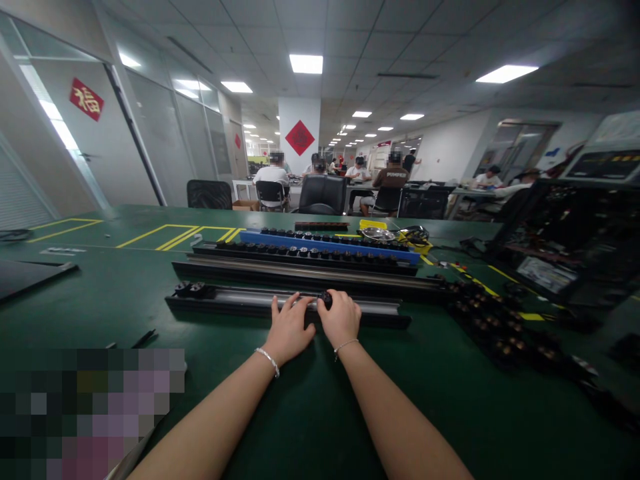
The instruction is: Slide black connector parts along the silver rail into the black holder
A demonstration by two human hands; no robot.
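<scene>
A long black channel (240, 303) with a bright metallic inside lies across the green table in front of me. At its left end sit a couple of black socket-like modules (197, 289). My left hand (293, 325) rests on the channel's middle, fingers spread over its near edge and inside. Close beside it, my right hand (341, 317) pinches a small black part (327, 299) at the channel, its thumb and index finger around it. Most of that part is hidden by the fingers. The two hands nearly touch at the fingertips.
Behind lie another black channel (300, 272) and a blue strip (280, 239) beside rows of black modules. A heap of black modules (500, 320) spreads on the right, near a dark open-fronted cabinet (555, 233). A metal dish (377, 233) stands farther back. Several people sit beyond.
</scene>
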